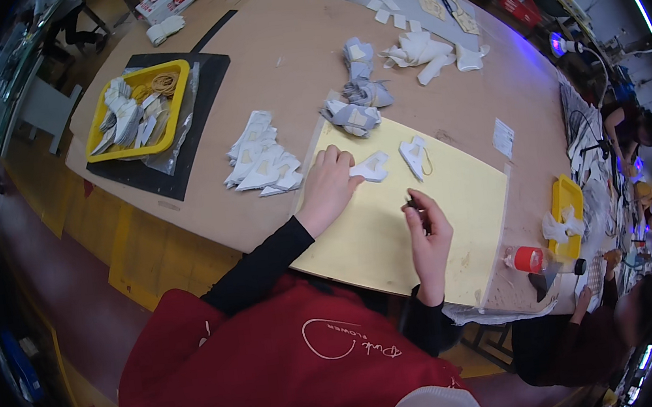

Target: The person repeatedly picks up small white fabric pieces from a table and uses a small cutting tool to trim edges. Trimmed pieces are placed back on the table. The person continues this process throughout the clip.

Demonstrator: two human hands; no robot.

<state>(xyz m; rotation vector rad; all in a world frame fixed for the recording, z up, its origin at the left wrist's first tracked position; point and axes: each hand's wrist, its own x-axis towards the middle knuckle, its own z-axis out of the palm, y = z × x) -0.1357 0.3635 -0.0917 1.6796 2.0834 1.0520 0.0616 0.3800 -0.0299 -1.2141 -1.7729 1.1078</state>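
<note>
On the pale yellow board (453, 198), my left hand (328, 186) has its fingers curled, with the thumb and fingertips at the edge of a small white cut-out piece (371, 168). My right hand (431, 232) is raised a little to the right, its fingers closed on a small dark object (412, 204), mostly hidden by the fingers. Another white cut-out piece (413, 158), with a thin loop beside it, lies beyond the right hand. Left of my left hand, a fanned pile of white pieces (262, 158) rests on the brown table covering.
Grey-white bundles (362, 88) sit at the board's far edge, with loose white pieces (417, 49) behind. A yellow tray (186, 99) of pieces and bands stands far left. At right are a red-labelled container (528, 259), a yellow basket (567, 202) and another person (586, 335).
</note>
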